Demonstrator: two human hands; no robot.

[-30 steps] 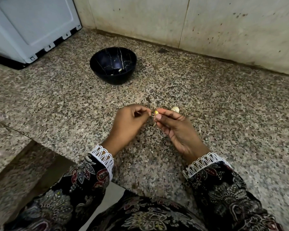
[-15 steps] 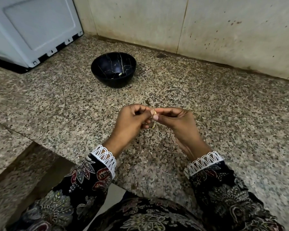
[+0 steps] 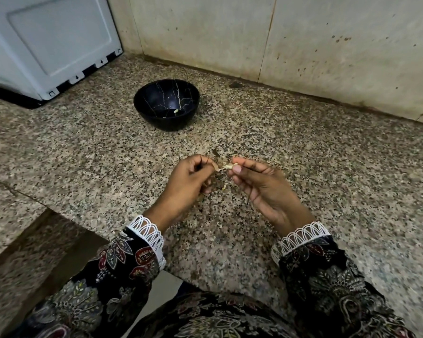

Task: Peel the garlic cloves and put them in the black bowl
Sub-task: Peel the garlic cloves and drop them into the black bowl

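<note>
From the head view, my right hand (image 3: 259, 184) pinches a small garlic clove (image 3: 228, 166) between thumb and fingertips, and my left hand (image 3: 189, 179) pinches a strip of papery skin (image 3: 219, 168) that runs off the clove; both grips are closed, one on the clove, one on the peel. I hold them just above the speckled granite tabletop (image 3: 327, 167), with the black bowl (image 3: 166, 104) well apart, farther back towards the tiled wall (image 3: 303, 45); one pale clove (image 3: 175, 110) lies in its bottom. A scrap of peel (image 3: 224, 187) hangs or lies just below my hands. The clove is small and likely slick, so I judge a hard tug could pop it out of my pinch onto the granite, where its colour would hide it. The skin may also tear short, leaving bits on
</note>
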